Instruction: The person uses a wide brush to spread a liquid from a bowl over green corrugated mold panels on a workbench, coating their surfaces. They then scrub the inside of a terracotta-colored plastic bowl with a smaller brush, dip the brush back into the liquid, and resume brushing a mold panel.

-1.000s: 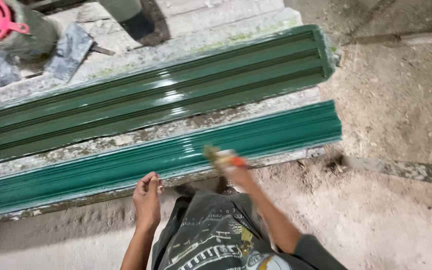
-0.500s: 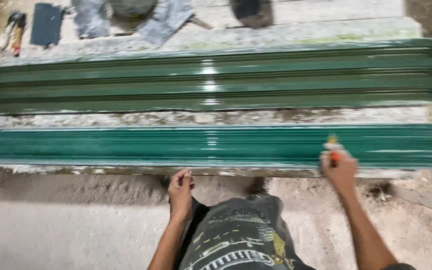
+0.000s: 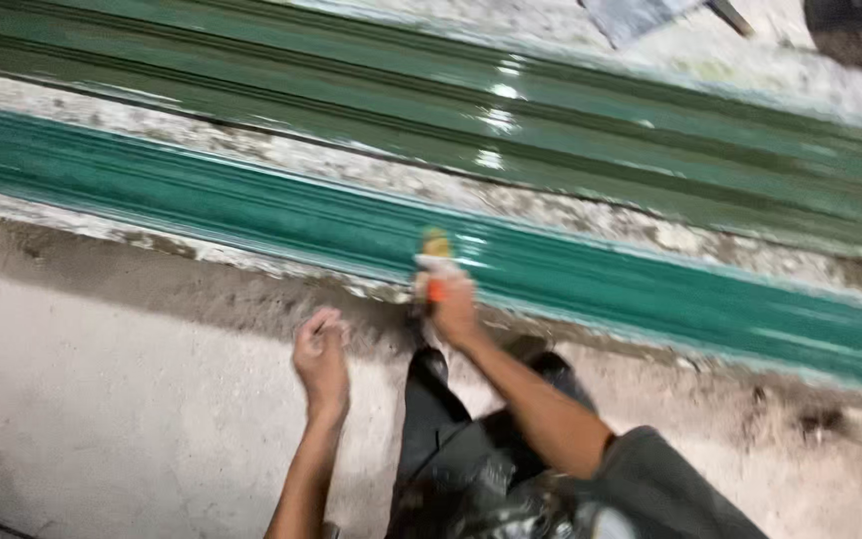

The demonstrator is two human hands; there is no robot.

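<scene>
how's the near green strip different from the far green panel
The near green strip is narrower and a brighter teal; the far green panel is wider and a duller, darker green. The right hand holds a brush on the strip only. Both are long, glossy and ridged.

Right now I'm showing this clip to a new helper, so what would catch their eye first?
Two long glossy green metal profiles lie side by side across the ground: the nearer teal profile and the darker green profile behind it. The right hand holds a small paintbrush with an orange handle against the teal one's near edge. The left hand hovers loosely closed above the pale concrete floor.
</scene>
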